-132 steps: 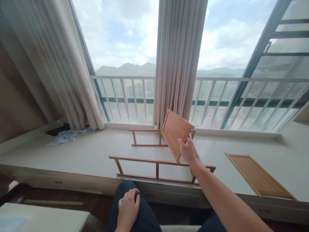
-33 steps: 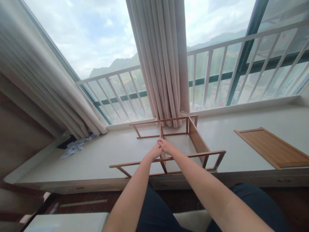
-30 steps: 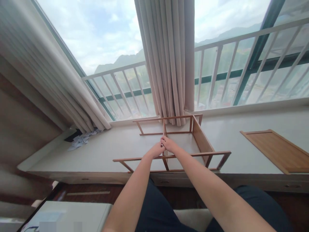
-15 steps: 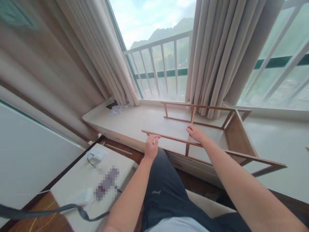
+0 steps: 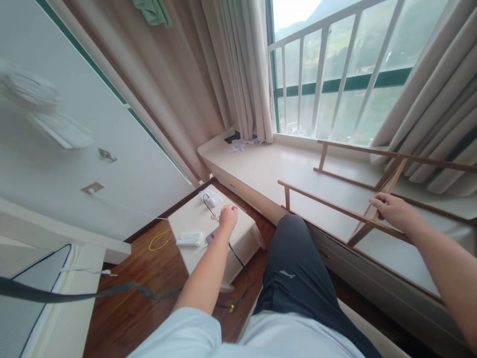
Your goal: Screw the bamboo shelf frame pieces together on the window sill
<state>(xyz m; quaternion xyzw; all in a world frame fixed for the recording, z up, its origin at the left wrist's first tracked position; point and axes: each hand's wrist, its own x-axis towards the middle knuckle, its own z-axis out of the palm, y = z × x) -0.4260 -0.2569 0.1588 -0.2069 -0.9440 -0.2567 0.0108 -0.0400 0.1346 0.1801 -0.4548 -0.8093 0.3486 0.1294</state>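
My right hand (image 5: 393,211) is closed around a crosspiece of a wooden frame (image 5: 324,200), which lies on its side on the pale window bench. The frame has slim brown legs and rails. Over the small white table (image 5: 244,229) is my left hand (image 5: 228,218), its fingers curled together. Whatever is in them, if anything, is too small to make out. Close by my left hand lie a phone (image 5: 211,235), partly covered by my forearm, and a few small brass-coloured pieces (image 5: 215,217).
The table also carries a white box-like item (image 5: 190,239) and a white adapter with a black cable (image 5: 210,200). A dark strap (image 5: 93,294) crosses at lower left. Scraps of paper (image 5: 240,145) lie at the far end of the bench (image 5: 257,161). A yellow cord (image 5: 158,241) is on the floor.
My view has turned left. My left hand has moved from beside the wooden frame to above the small table. My right hand stays on the frame, whose crosspiece now appears tilted.
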